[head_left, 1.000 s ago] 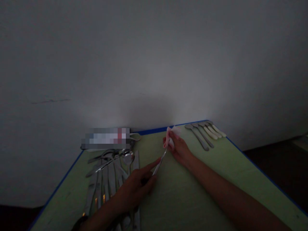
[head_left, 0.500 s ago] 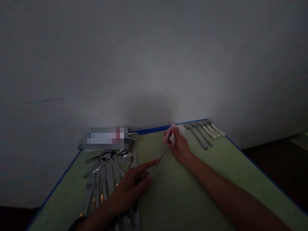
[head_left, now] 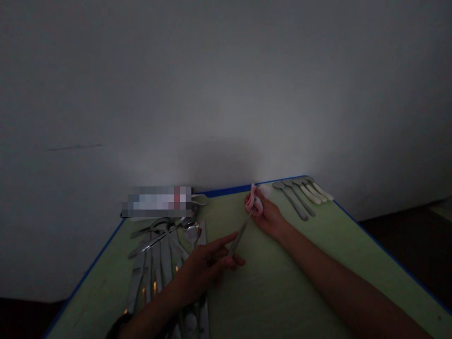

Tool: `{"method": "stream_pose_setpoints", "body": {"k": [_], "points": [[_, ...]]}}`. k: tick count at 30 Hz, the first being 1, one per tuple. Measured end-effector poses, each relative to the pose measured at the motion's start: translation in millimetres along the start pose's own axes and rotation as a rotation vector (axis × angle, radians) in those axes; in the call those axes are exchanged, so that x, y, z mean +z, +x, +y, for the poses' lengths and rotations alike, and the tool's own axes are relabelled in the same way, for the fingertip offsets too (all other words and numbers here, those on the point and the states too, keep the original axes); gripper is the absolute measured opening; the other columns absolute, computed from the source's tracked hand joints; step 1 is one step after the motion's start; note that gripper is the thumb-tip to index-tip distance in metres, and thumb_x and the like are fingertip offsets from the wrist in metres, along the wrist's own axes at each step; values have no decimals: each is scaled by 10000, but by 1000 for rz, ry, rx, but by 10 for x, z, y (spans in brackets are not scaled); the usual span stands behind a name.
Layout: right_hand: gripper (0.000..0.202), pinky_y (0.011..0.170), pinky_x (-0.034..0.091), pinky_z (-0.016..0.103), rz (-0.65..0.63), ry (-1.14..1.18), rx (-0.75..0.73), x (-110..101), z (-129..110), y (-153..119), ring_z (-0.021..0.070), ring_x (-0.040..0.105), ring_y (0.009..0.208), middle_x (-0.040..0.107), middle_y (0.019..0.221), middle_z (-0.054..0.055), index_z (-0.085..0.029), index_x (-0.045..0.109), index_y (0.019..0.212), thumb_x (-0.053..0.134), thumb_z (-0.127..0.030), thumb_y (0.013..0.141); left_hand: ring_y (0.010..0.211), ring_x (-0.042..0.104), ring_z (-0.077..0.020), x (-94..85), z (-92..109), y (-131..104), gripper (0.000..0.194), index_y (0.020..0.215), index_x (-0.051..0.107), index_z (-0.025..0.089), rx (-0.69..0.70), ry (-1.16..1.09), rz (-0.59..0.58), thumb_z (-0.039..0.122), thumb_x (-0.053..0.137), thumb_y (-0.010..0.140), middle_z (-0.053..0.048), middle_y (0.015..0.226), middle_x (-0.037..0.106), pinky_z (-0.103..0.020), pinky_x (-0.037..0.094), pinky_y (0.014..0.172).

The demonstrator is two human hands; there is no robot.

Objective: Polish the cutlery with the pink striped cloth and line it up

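Note:
My left hand (head_left: 212,263) holds the handle end of a metal utensil (head_left: 240,235) between thumb and fingers, over the middle of the green table. The utensil's far end reaches into a pink and white cloth (head_left: 254,202). Around that end my right hand (head_left: 270,214) is closed on the cloth, which hides the utensil's tip. Beneath and left of my left forearm lies a pile of metal cutlery (head_left: 162,249), with spoons and long flat pieces in it.
Spoons (head_left: 293,202) and white-handled pieces (head_left: 310,192) lie in a row at the table's back right. A blurred-out flat object (head_left: 155,201) is at the back left. The blue-edged table (head_left: 300,282) meets a grey wall (head_left: 226,94).
My left hand has turned a little, with its lower fingers now showing beyond the utensil. The cloth has changed shape in my right hand. The whole view has shifted slightly.

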State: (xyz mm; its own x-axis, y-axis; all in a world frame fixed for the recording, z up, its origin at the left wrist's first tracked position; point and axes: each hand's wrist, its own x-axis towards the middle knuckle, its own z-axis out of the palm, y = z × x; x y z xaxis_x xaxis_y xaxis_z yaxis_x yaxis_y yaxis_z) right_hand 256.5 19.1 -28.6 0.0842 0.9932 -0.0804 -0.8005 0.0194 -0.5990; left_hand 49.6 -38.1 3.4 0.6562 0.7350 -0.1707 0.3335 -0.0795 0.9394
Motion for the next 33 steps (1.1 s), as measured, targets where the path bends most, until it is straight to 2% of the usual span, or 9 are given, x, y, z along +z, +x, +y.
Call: {"method": "stream_pose_setpoints", "body": {"k": [3,5,7,9,13,17,23,26,33], "points": [[192,619,484,202,-35,-11,56,-9,-33,-15,102,607,682,648,748,20,-164,607,857,624,-336,773,521,520,-96,19,21,20,489,1168,560,202,-56,48,74,402,615,725,-9,817,681,-192,414,486],[195,632,489,210,-47,-33,67,-7,-46,-26,109,613,706,654,781,27,-166,607,857,627,-339,769,493,509,-84,28,21,26,326,968,638,181,-78,80,107,377,628,707,13,756,659,-184,404,479],[213,660,492,226,-77,-54,79,2,-45,-42,116,615,725,659,813,34,-165,612,858,631,-353,761,481,506,-83,35,18,29,202,764,632,163,-86,117,133,358,589,734,29,662,624,-177,389,472],[248,678,490,246,-136,-106,100,12,-28,-68,124,611,725,660,823,42,-154,620,850,635,-381,749,464,495,-83,39,18,34,230,678,590,163,-83,158,153,357,527,782,41,592,583,-175,374,462],[279,633,467,256,-252,-327,164,29,28,-139,126,588,664,651,762,32,-136,633,799,675,-393,699,465,479,-93,30,29,51,316,671,548,171,-70,226,205,417,445,841,46,563,535,-184,359,452],[276,658,456,266,-295,-380,185,41,43,-170,123,584,656,654,743,24,-134,637,782,694,-383,677,495,474,-101,21,32,60,333,669,531,170,-42,287,203,420,423,862,44,570,512,-194,362,479],[294,648,489,292,-179,-300,134,59,26,-141,126,584,620,656,737,31,-130,633,784,689,-398,678,592,501,-114,43,38,32,274,799,561,175,69,309,186,388,411,883,38,628,517,-199,390,554],[272,648,505,288,-204,-266,120,66,30,-137,131,591,632,660,722,33,-129,635,765,694,-380,680,598,513,-118,54,33,29,250,842,570,177,79,306,193,368,413,884,32,636,534,-204,396,559],[265,639,518,287,-163,-252,136,58,25,-126,139,621,649,690,768,48,-144,647,791,681,-388,695,561,511,-126,35,39,42,333,694,547,175,47,349,223,401,391,882,27,581,533,-214,387,535]]}}
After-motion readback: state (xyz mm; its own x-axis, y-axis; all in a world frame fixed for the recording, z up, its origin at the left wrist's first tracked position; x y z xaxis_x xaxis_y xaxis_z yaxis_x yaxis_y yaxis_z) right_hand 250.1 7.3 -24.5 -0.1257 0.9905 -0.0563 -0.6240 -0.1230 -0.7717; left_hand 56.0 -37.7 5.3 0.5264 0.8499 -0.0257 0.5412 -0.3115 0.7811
